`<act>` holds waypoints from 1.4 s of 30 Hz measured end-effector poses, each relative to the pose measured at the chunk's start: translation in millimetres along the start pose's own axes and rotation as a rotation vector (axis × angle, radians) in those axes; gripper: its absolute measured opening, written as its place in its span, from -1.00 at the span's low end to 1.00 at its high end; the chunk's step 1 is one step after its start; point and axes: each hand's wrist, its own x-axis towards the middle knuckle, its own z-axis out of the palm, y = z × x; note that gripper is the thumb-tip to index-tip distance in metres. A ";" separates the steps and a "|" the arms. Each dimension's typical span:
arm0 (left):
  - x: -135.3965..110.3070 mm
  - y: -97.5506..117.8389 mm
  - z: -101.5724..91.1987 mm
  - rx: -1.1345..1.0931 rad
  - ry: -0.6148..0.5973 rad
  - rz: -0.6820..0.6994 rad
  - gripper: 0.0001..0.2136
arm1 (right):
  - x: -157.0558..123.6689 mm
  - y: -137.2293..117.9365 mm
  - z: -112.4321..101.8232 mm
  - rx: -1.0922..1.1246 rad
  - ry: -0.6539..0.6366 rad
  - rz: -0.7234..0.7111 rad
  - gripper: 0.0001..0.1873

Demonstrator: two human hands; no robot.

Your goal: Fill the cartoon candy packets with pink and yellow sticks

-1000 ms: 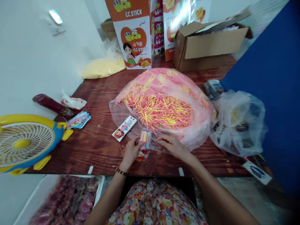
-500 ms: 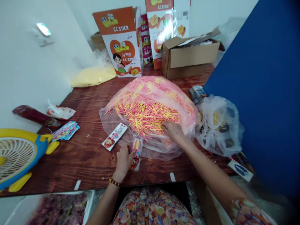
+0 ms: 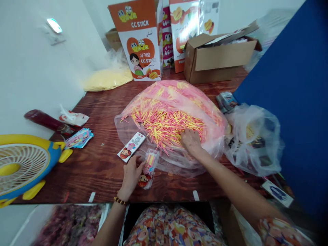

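A clear plastic bag lies open, heaped with thin pink and yellow sticks. My right hand is in the front right of the heap, fingers curled down onto the sticks; its fingertips are partly hidden. My left hand hovers at the left of a small clear printed packet, thumb and fingers apart. The packet lies flat, showing some yellow and pink sticks inside. Just above the left hand rests a white stack of printed cards, partly over the bag's edge.
Behind stand a CC Stick carton and an open brown box. A yellow-blue fan, a dark red bottle and blue printed packets are at left. A knotted plastic bag sits right, by a blue panel.
My left hand has come off the small packet, leftwards, with the fingers spreading. My right hand has stayed in the heap, fingers more curled. The whole view has shifted slightly.
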 end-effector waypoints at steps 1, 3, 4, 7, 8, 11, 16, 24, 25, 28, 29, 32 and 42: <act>4.7 -0.3 -3.5 0.015 0.047 0.030 -0.69 | 0.3 0.2 0.9 -0.005 0.000 -0.003 -0.65; 20.1 0.0 -11.9 0.103 0.148 0.069 -0.72 | 1.3 0.3 2.1 -0.013 0.014 -0.010 -0.66; 30.4 0.8 -16.2 0.172 0.200 0.066 -0.72 | 1.7 0.2 2.4 -0.016 0.026 -0.017 -0.66; 64.8 4.6 -25.6 0.392 0.244 -0.007 -0.66 | 2.7 -0.8 2.6 -0.022 0.039 -0.049 -0.64; 75.3 5.8 -26.9 0.452 0.229 -0.030 -0.63 | 3.0 -0.9 2.7 -0.027 0.033 -0.061 -0.63; 96.8 6.5 -25.3 0.554 0.151 -0.078 -0.59 | 4.3 0.1 3.7 -0.046 0.013 -0.082 -0.62; 100.7 -1.6 -17.9 0.539 0.125 -0.046 -0.62 | 4.4 8.2 0.2 -0.049 -0.031 -0.107 -0.63; 108.7 -1.1 -22.7 0.412 0.164 -0.062 -0.68 | 9.4 28.8 -15.3 0.179 -0.199 -0.125 -0.67; 111.3 -1.2 -24.6 0.391 0.151 -0.073 -0.69 | 10.9 30.5 -14.1 0.197 -0.197 -0.121 -0.69; 117.0 -3.7 -28.8 0.349 0.115 -0.072 -0.71 | 14.6 33.6 -9.4 0.227 -0.183 -0.090 -0.72; 117.8 -5.1 -29.5 0.344 0.110 -0.061 -0.72 | 15.1 34.1 -8.3 0.233 -0.176 -0.077 -0.72; 117.3 -8.7 -30.2 0.334 0.115 -0.030 -0.73 | 13.9 35.2 -7.1 0.312 -0.134 -0.037 -0.73; 120.0 -11.1 -34.6 0.300 0.158 -0.034 -0.81 | 10.5 39.6 6.0 1.065 0.129 0.081 -0.83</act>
